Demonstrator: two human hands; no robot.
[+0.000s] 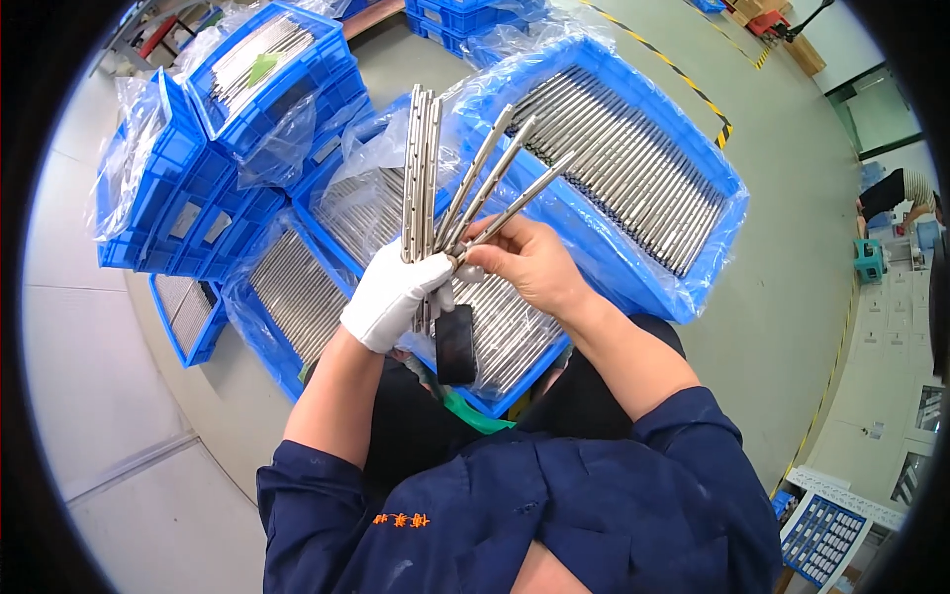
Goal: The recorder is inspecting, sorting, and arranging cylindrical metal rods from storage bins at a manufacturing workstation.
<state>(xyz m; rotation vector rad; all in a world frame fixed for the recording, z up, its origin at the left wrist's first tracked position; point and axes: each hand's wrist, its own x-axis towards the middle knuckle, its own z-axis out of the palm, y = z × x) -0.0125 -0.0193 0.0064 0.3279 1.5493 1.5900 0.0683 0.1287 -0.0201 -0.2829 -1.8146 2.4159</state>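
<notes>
My left hand (388, 292), in a white glove, is closed around a bundle of long silvery metal rods (421, 173) that stand up out of it. Rows of small dark holes run along some of them. Three other metal rods (490, 178) fan out to the right from the same bundle. My bare right hand (529, 259) pinches near the lower end of the rightmost rods, beside the gloved fingers. Below the hands a blue crate of metal rods (510, 337) stands between my knees. A black flat rectangular thing (455, 346) is just under my left hand.
At the upper right a large blue crate (727, 213), lined with clear plastic, holds rows of metal rods (633, 163). More rod-filled blue crates (346, 84) are stacked at the left. A person (905, 188) is at the far right, near a green stool (869, 259).
</notes>
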